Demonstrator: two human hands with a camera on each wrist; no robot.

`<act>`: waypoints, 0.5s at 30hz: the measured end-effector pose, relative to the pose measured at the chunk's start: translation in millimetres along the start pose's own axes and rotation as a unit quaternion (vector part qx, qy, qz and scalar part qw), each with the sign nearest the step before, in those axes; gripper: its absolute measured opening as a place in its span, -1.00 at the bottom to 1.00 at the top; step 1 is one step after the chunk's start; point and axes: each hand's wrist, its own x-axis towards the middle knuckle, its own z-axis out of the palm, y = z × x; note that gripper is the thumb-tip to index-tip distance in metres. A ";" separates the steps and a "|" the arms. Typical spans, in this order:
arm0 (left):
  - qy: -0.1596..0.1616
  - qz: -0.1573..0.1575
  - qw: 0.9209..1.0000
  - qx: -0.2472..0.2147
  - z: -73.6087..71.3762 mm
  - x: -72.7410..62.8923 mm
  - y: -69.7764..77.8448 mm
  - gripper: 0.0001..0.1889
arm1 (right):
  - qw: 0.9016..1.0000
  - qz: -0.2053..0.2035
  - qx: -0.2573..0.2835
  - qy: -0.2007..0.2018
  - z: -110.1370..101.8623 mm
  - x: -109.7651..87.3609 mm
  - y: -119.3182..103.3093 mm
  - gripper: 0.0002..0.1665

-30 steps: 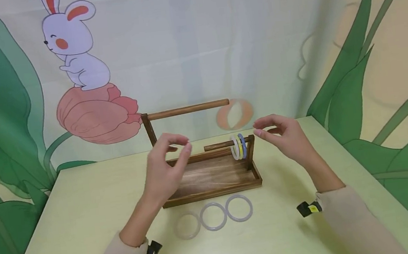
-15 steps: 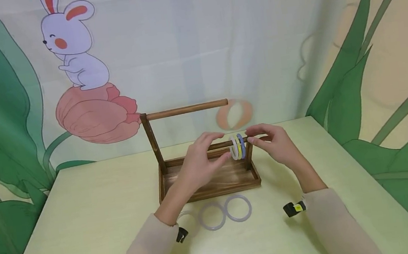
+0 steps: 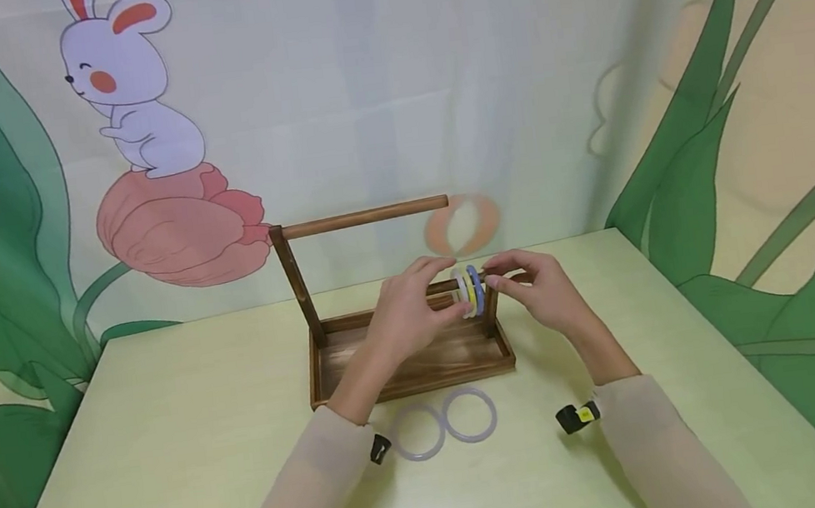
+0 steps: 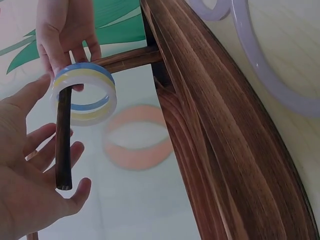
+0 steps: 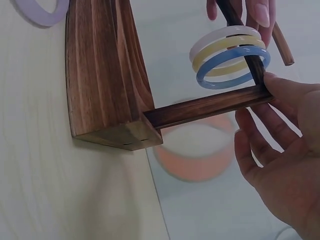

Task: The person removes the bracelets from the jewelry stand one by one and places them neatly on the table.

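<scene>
A white bangle (image 5: 200, 44), a yellow bangle (image 5: 196, 61) and a blue bangle (image 5: 202, 80) hang together on the lower rod (image 4: 63, 145) of a wooden jewellery stand (image 3: 314, 365), near its post. My left hand (image 3: 407, 313) is around the rod's free-end side, fingers spread, thumb and fingertips close to the white bangle; whether they touch it is unclear. My right hand (image 3: 543, 289) holds the top of the short post (image 5: 210, 105), thumb on one side and fingers on the other, beside the blue bangle.
Two pale lavender bangles (image 3: 469, 414) lie flat on the table (image 3: 173, 448) before the stand. The taller post (image 3: 296, 288) at the left carries an upper rod (image 3: 366, 218) above my hands. A printed curtain (image 3: 328, 87) hangs behind the table.
My left hand has moved right, from left of the rod to the bangles. My right hand has moved left onto the short post. The leftmost table bangle is now hidden behind my left forearm.
</scene>
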 end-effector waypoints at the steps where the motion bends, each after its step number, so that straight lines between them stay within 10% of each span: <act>1: -0.002 0.000 1.000 0.008 0.7 0.5 -0.8 -0.27 | 1.000 0.000 0.001 0.000 0.8 -0.1 -0.2 -0.69; 15: -0.024 0.004 0.999 0.045 6.6 3.6 -2.5 -0.27 | 1.000 -0.008 0.015 0.001 2.3 0.0 3.1 -0.72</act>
